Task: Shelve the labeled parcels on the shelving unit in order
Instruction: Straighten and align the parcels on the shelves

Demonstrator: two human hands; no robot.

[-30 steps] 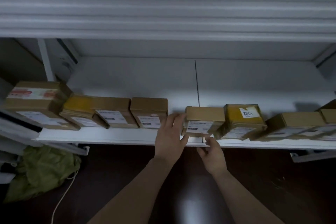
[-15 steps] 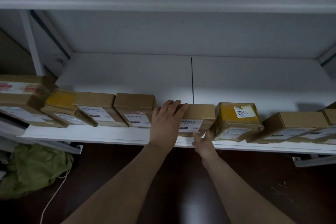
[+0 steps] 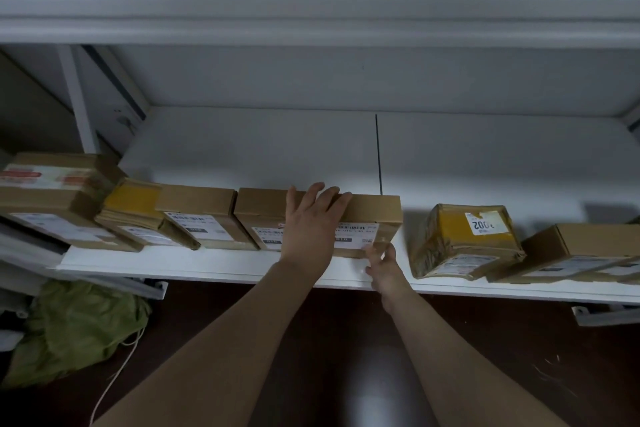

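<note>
Slid parcel [image 3: 375, 210] left beside neighbour [image 3: 259, 206], closing the row; left fingers [image 3: 317, 196] flat atop, grip of right fingers [image 3: 375, 255] unclear.

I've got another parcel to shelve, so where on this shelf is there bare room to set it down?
Free: the narrow gap between the brown parcel under your left hand and the yellow-taped parcel, and the bare shelf behind the whole row, up to the back wall. Crowded: left of that hand, parcels sit packed together, some overlapping.
</note>
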